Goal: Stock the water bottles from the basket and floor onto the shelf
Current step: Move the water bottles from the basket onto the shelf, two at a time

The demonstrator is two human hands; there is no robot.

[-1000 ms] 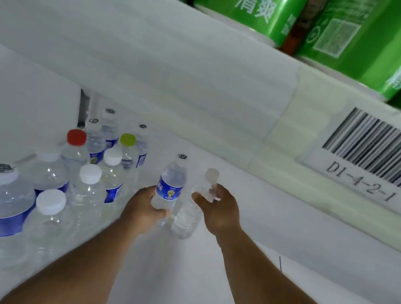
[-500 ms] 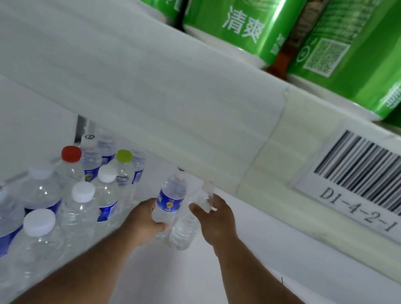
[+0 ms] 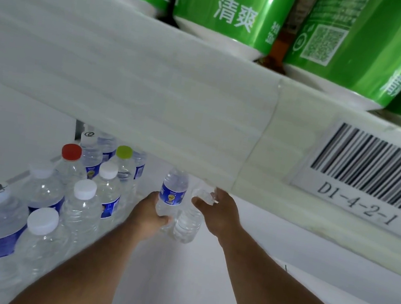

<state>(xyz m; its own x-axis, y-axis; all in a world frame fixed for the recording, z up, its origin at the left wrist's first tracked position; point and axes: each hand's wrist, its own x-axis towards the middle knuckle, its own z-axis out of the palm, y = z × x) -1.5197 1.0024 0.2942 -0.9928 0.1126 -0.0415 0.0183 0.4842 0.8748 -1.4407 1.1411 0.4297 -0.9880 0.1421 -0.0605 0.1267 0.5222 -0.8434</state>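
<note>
Across the whole upper half of the frame runs the pale front edge of the upper shelf [image 3: 127,72], and above it, along the top, stands a row of green cans [image 3: 227,9] marked 330ml. At the right edge, stuck to that shelf front, sits a barcode label [image 3: 374,177] reading D1-4-2-1. Below, filling the lower half, is the white lower shelf [image 3: 171,280], and on its left side a cluster of water bottles [image 3: 83,201] stands upright, close-packed, most with white caps, one with a red cap [image 3: 71,151], one with a yellow-green cap [image 3: 124,152]. Two bare forearms reach in from the bottom edge toward the centre of the frame. The left hand [image 3: 149,216] is wrapped around the lower body of a blue-labelled bottle [image 3: 172,195], fingers curled tight round it, the bottle upright with its top hidden behind the shelf edge. Just beside it, to the right, the right hand [image 3: 219,214] pinches the neck of a clear bottle [image 3: 188,223], thumb and fingers closed on the upper part, its cap out of sight. The two bottles stand side by side, nearly touching, right of the cluster; whether their bases rest on the shelf, I cannot tell.
</note>
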